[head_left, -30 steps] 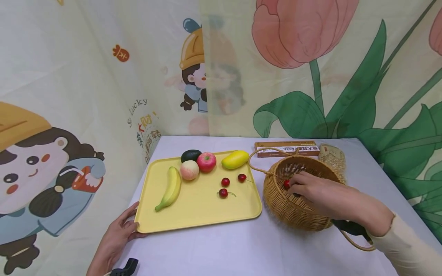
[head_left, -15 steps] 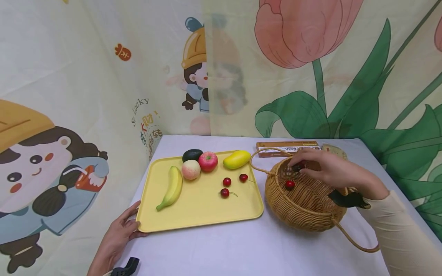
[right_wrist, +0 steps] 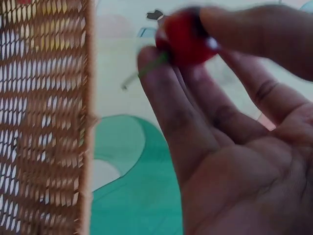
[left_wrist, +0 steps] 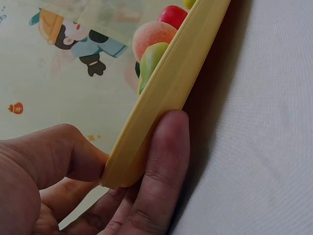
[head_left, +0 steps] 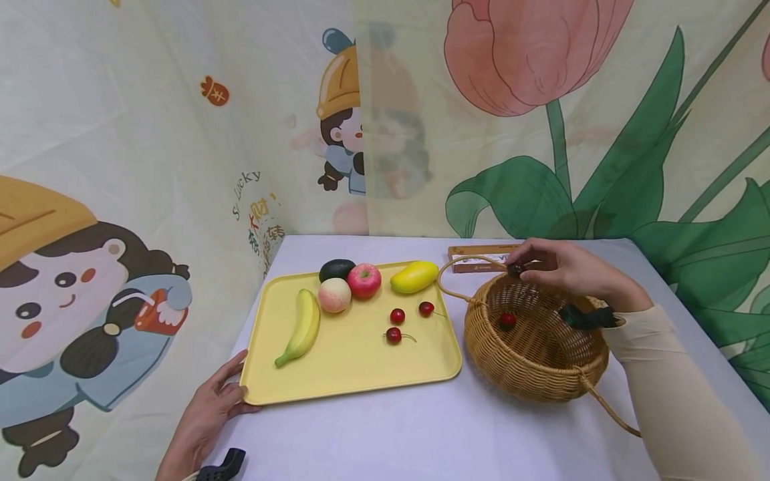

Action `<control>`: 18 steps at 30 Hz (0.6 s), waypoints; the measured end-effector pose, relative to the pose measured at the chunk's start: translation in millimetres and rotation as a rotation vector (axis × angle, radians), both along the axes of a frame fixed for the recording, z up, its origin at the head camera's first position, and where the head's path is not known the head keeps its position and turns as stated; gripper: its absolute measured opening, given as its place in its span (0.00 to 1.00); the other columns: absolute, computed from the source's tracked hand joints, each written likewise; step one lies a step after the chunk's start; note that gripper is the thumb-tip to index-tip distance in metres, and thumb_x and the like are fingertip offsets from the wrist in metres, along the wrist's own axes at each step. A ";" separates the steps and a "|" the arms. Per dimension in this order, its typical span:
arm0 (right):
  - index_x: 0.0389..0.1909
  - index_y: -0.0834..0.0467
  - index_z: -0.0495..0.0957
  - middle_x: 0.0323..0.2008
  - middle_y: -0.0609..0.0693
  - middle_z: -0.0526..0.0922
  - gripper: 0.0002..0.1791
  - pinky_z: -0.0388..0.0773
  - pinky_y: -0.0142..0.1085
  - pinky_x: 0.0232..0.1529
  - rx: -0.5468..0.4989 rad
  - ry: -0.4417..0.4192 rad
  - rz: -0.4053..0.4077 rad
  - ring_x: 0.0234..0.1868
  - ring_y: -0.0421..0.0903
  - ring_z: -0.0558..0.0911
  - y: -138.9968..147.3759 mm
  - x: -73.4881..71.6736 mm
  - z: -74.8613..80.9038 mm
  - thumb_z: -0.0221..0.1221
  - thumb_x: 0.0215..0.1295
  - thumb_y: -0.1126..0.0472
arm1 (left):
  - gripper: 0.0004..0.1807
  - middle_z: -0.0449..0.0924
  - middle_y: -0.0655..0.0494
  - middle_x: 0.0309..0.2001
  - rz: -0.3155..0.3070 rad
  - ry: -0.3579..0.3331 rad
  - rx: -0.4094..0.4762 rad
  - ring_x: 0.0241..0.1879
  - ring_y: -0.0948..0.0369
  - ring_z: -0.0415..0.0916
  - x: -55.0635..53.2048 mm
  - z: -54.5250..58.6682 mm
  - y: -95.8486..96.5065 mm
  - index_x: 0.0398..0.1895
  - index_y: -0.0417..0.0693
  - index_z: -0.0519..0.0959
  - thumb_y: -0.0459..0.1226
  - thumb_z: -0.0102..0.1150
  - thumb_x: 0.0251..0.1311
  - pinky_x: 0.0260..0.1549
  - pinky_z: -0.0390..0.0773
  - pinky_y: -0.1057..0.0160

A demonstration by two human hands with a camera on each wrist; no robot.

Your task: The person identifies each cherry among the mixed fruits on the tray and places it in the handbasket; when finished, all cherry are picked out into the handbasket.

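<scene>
My right hand (head_left: 556, 270) pinches a dark red cherry (right_wrist: 186, 36) with a green stem, over the far rim of the wicker basket (head_left: 535, 384). Inside that basket lies another cherry (head_left: 508, 321). At the near left corner of the yellow tray (head_left: 355, 371), my left hand (head_left: 207, 414) grips the edge between thumb and fingers. On the tray are a banana (head_left: 301, 327), a peach (head_left: 334, 295), a red apple (head_left: 364, 280), a dark green oval fruit (head_left: 337, 269), a yellow mango (head_left: 414, 277) and three cherries (head_left: 394, 335).
A brown and white pasta box (head_left: 478, 259) lies behind the basket, partly hidden by my right hand. The basket's handles (head_left: 610, 407) stick out to either side. A white cloth (head_left: 385, 434) covers the table, with printed curtains (head_left: 409, 133) behind it.
My right hand has risen out of the basket with a cherry and moved toward its far rim. The cherry inside the basket now shows fully. My left hand stays at the tray corner.
</scene>
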State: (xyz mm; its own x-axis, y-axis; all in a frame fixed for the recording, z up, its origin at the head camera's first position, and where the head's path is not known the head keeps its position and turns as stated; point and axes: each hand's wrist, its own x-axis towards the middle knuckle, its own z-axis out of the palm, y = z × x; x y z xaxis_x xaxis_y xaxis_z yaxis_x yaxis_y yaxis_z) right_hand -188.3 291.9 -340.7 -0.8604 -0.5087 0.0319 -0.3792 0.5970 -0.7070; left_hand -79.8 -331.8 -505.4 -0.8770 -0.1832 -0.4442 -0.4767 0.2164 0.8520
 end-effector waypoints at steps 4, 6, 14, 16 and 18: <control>0.58 0.54 0.82 0.56 0.54 0.85 0.14 0.89 0.32 0.51 -0.028 -0.064 0.029 0.52 0.44 0.86 4.5 -8.1 -8.6 0.64 0.75 0.61 | 0.46 0.47 0.34 0.84 -0.001 0.004 -0.004 0.50 0.58 0.85 0.5 0.2 -1.1 0.89 0.58 0.45 0.27 0.44 0.71 0.47 0.93 0.58; 0.59 0.54 0.82 0.56 0.55 0.85 0.15 0.89 0.34 0.52 -0.038 -0.097 0.037 0.53 0.45 0.87 7.2 -11.1 -12.7 0.64 0.75 0.60 | 0.45 0.47 0.34 0.84 -0.005 0.010 -0.001 0.50 0.59 0.85 0.2 0.2 -1.1 0.89 0.58 0.45 0.27 0.44 0.72 0.47 0.93 0.58; 0.61 0.61 0.78 0.55 0.57 0.85 0.16 0.90 0.34 0.52 -0.152 -0.158 0.054 0.52 0.45 0.88 11.0 -26.9 -19.1 0.61 0.77 0.62 | 0.45 0.46 0.34 0.85 -0.002 0.000 -0.007 0.51 0.59 0.84 -0.8 0.4 -1.6 0.89 0.59 0.45 0.27 0.44 0.72 0.48 0.93 0.58; 0.61 0.63 0.77 0.55 0.58 0.85 0.16 0.90 0.33 0.51 -0.187 -0.186 0.075 0.52 0.44 0.88 11.8 -30.2 -20.5 0.60 0.77 0.63 | 0.45 0.46 0.34 0.85 0.000 -0.006 -0.010 0.51 0.58 0.84 -1.4 0.5 -0.8 0.89 0.58 0.44 0.27 0.44 0.72 0.48 0.93 0.57; 0.61 0.65 0.76 0.56 0.58 0.85 0.16 0.89 0.33 0.52 -0.189 -0.225 0.119 0.52 0.44 0.88 11.4 -32.7 -22.8 0.60 0.77 0.64 | 0.45 0.46 0.34 0.85 0.004 -0.015 -0.011 0.52 0.56 0.84 -1.9 0.7 0.4 0.89 0.58 0.45 0.27 0.45 0.72 0.48 0.93 0.57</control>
State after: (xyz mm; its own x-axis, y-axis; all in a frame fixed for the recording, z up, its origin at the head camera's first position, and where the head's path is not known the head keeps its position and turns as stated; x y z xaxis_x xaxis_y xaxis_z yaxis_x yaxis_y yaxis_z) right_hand -221.0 303.4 -363.5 -0.7913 -0.6095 -0.0489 -0.2598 0.4075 -0.8755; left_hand -81.7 -331.4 -504.8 -0.8694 -0.1922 -0.4553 -0.4905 0.2238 0.8422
